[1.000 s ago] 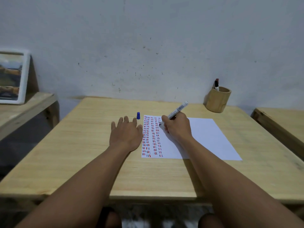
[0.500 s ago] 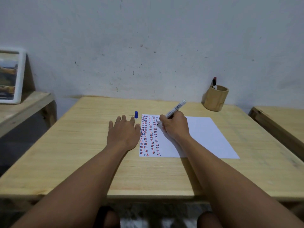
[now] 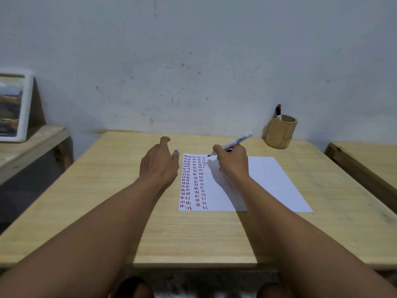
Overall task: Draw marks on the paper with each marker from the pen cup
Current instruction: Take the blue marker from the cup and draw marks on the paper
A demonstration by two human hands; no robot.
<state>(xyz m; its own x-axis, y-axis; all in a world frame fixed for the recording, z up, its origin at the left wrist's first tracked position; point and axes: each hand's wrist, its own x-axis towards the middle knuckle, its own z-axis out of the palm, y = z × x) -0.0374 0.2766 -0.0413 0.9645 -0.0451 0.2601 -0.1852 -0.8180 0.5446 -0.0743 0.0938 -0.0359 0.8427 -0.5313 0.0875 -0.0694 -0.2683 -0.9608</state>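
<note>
Paper [image 3: 268,181] lies flat on the counter [image 3: 107,190], marks down its left side. Right hand [image 3: 233,163] fingers clamp the marker [image 3: 234,143], tip pointing down-left at the paper's top edge, barrel slanting up-right toward the pen cup [image 3: 280,134]. Left hand [image 3: 159,164] fingers are loosely apart around the blue cap [image 3: 176,151]; contact is unclear.

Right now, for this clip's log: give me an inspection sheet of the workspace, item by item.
Surface: wooden table, bare pale wood apart from the job's things.
Job's things: paper lying flat, rows of red and dark dashes down its left part; marker uncapped, tip at the sheet's top edge; pen cup at the far right, one marker in the cup.
Clutter: blue cap, mostly hidden behind the left hand.
Grippers: left hand raised by the cap, fingers open; right hand gripping the marker.
Cables: nothing seen.
Surroundings: stained wall; framed picture on a side bench; another bench right.
</note>
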